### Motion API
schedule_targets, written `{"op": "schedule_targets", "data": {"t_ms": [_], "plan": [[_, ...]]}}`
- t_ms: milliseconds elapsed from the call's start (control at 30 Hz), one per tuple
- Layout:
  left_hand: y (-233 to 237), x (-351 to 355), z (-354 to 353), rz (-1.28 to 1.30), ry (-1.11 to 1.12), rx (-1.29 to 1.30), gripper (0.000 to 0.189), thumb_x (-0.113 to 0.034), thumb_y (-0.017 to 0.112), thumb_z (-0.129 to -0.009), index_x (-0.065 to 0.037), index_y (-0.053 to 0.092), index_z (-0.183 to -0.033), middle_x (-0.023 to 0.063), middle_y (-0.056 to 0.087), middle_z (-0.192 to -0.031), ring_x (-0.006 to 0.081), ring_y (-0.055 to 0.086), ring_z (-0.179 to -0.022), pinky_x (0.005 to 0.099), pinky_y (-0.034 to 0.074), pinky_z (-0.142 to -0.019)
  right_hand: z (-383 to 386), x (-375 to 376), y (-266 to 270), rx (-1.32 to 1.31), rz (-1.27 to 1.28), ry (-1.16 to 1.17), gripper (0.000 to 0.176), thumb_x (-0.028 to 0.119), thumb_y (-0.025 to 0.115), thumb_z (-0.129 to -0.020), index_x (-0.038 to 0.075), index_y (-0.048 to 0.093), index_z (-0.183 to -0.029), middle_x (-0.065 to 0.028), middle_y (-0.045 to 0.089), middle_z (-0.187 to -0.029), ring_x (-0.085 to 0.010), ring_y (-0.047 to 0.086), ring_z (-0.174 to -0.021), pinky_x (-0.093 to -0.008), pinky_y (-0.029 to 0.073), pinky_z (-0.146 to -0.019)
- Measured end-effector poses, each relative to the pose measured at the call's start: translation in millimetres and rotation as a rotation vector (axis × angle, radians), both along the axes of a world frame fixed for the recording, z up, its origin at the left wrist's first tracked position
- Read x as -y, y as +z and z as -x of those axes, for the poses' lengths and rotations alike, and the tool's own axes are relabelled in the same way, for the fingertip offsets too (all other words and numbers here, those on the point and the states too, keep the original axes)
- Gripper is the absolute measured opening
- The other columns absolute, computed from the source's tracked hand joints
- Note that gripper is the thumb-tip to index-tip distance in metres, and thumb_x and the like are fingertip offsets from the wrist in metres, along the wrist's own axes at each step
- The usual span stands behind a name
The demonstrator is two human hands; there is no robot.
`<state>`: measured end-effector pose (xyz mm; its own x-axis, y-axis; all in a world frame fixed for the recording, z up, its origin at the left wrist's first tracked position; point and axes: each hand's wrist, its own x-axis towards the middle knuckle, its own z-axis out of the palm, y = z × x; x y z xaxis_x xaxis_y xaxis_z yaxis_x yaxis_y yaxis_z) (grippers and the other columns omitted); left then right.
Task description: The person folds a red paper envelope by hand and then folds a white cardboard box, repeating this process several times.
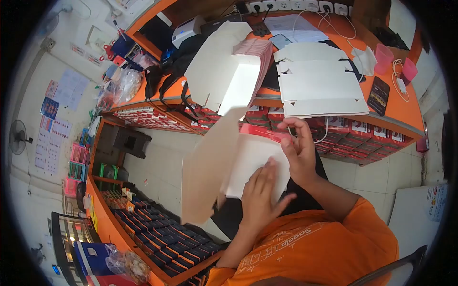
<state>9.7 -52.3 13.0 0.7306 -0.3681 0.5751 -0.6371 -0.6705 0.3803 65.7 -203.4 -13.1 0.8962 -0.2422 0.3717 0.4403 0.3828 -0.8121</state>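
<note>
A partly folded cardboard box (pixel 255 159), white inside with a red outer side, rests over my lap. Its large lid panel (pixel 210 167) stands up at the left. My left hand (pixel 260 190) lies flat on the white inner face, fingers stretched out and thumb spread to the right. At the box's upper right corner is my right hand (pixel 300 155), its fingers bent and its thumb against the end of the red flap (pixel 265 132). The underside of the box is hidden.
On the orange desk (pixel 405 112) ahead lie a stack of flat white box blanks (pixel 319 78) and a fanned pile of pink-edged blanks (pixel 253 66). A phone (pixel 378 95), pink cups (pixel 383 58) and cables are at the right. Dark boxes (pixel 167 238) fill the lower-left shelf.
</note>
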Motion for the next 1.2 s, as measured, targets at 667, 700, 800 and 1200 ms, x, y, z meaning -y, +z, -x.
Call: {"op": "schedule_targets", "data": {"t_ms": [667, 700, 800, 1200], "plan": [[6.9, 110.6, -288.2, -0.138, 0.195, 0.030, 0.033, -0.020, 0.056, -0.096, -0.001, 0.061, -0.123, 0.0240, 0.070, -0.103, 0.0458, 0.065, -0.101, 0.0556, 0.051, -0.085, 52.8, 70.7, -42.5, -0.101, 0.175, 0.211, 0.054, 0.011, 0.067, -0.097, 0.004, 0.043, -0.145, -0.0095, 0.051, -0.133, -0.0184, 0.054, -0.121, -0.0357, 0.049, -0.098], [10.8, 126.3, -275.1, -0.098, 0.121, 0.297, 0.042, -0.022, 0.062, -0.095, 0.003, 0.057, -0.128, 0.0230, 0.065, -0.116, 0.0426, 0.061, -0.109, 0.0517, 0.049, -0.091, 53.7, 74.3, -46.7, -0.106, 0.169, 0.199, 0.054, 0.011, 0.067, -0.097, 0.004, 0.043, -0.145, -0.0095, 0.051, -0.133, -0.0184, 0.054, -0.121, -0.0357, 0.049, -0.098], [4.8, 156.5, -234.2, -0.286, -0.398, -0.027, 0.077, -0.036, 0.079, -0.085, 0.001, 0.048, -0.146, 0.0261, 0.048, -0.151, 0.0419, 0.042, -0.143, 0.0471, 0.038, -0.117, 53.5, 81.9, -56.4, -0.184, 0.248, 0.217, 0.047, 0.012, 0.067, -0.098, 0.004, 0.046, -0.140, -0.0086, 0.056, -0.127, -0.0163, 0.059, -0.114, -0.0335, 0.051, -0.094], [23.5, 180.6, -238.5, -0.588, -0.656, -0.418, 0.047, -0.040, 0.073, -0.090, -0.013, 0.070, -0.130, 0.0170, 0.063, -0.138, 0.0391, 0.062, -0.120, 0.0445, 0.047, -0.105, 37.7, 94.1, -49.0, -0.205, 0.402, 0.382, 0.030, 0.017, 0.064, -0.101, 0.002, 0.055, -0.126, -0.0054, 0.064, -0.103, -0.0121, 0.065, -0.084, -0.0288, 0.054, -0.068]]}}
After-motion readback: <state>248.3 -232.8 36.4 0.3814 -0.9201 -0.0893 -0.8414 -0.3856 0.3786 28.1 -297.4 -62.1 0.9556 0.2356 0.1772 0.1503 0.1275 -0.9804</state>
